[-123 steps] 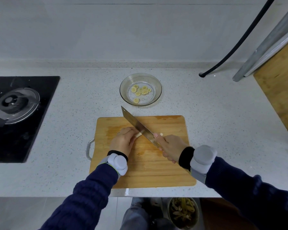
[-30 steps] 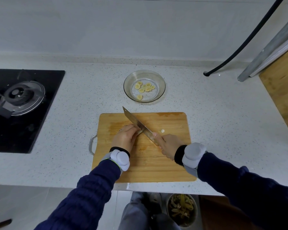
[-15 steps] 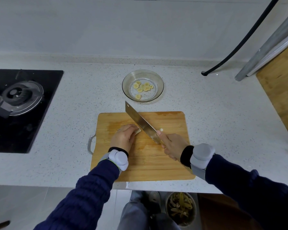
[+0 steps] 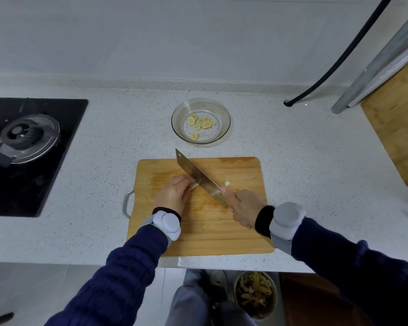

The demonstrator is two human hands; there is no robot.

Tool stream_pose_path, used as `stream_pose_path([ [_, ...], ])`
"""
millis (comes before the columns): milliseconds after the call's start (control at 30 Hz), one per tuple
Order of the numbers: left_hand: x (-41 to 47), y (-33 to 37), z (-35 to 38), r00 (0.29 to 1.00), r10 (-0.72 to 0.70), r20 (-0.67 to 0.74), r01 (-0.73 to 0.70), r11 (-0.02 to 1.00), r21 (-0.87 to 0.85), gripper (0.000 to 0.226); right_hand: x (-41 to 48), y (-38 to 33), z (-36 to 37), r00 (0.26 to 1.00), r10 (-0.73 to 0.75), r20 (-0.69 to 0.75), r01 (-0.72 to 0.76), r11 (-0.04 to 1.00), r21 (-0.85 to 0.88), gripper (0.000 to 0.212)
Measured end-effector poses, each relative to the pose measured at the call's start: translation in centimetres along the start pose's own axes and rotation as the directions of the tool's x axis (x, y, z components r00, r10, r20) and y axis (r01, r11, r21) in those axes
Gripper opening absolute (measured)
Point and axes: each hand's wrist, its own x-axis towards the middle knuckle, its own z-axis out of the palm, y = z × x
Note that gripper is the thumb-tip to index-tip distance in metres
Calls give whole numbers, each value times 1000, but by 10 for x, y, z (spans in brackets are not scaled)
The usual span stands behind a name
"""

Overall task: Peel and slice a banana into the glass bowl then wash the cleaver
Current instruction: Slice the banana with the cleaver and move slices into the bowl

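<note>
On the counter behind the cutting board (image 4: 233, 231): 1 glass bowl (image 4: 224, 114), banana slices (image 4: 199, 123) inside. On the board: left hand (image 4: 174, 194) curled over 1 banana stub (image 4: 194, 186); right hand (image 4: 245, 205) gripping the cleaver (image 4: 196, 175), blade at the stub. Below the counter edge: 1 bin (image 4: 254, 292) of peels.

Surface (image 4: 304, 172): your worktop is pale grey-white, peppered with fine dark speckles.
Cutting board (image 4: 222, 231): honey-tan wood in straight strips, with a darker amber patch at your left.
Cleaver (image 4: 198, 176): silvery steel blade with a yellowish sheen.
Banana (image 4: 194, 186): the stub you are cutting shows cream-white.
Glass bowl (image 4: 226, 128): clear and colourless.
Banana slices (image 4: 196, 126): pale yellow with darker centres.
Hob (image 4: 45, 172): glossy black.
Burner (image 4: 21, 135): dark grey with a silver ring.
Sleeves (image 4: 132, 262): yours are dark navy, ribbed knit, with black cuffs.
Wrist bands (image 4: 286, 218): pale grey-white.
Hose (image 4: 339, 57): black.
Peels (image 4: 254, 288): brownish yellow-green.
</note>
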Motion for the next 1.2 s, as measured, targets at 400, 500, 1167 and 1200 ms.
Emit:
stream_pose_path([
  [400,0,-7,7,999,-9,-38,8,1000,-22,13,8,-7,7,999,-41,-21,37,986,-162,61],
  [500,0,-6,7,999,5,-42,-7,999,-35,16,8,-4,10,998,-56,-30,50,983,-179,60],
  [1167,0,-3,4,1000,-12,-6,12,1000,-9,14,-15,-3,-5,999,-47,1,47,998,-48,57],
  [1200,1,-3,4,1000,-9,-7,9,1000,-8,13,-15,-3,-5,999,-48,3,48,997,-58,58],
])
